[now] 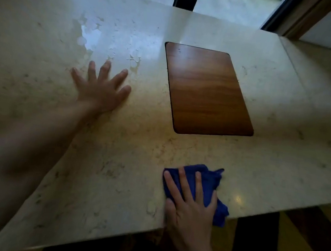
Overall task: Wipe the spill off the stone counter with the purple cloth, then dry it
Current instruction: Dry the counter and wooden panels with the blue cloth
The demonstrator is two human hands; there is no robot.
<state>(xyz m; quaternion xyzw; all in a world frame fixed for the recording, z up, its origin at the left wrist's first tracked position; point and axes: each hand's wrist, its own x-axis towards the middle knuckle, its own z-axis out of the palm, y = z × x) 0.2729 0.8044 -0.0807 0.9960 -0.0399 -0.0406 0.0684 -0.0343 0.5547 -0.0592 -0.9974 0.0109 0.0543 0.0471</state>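
One purple cloth lies bunched at the near edge of the stone table, a corner of it hanging over that edge. The right hand lies flat on top of it, fingers straight and slightly apart, pressing the cloth against the stone. Well apart from it, toward the far left of the table, the spill shows as a pale wet patch with scattered droplets around it. The left hand rests palm down just on the near side of the droplets, fingers spread wide and holding nothing. Between the spill and the table's right part, a wooden panel with rounded corners sits flush in the stone. Windows run behind the far edge.
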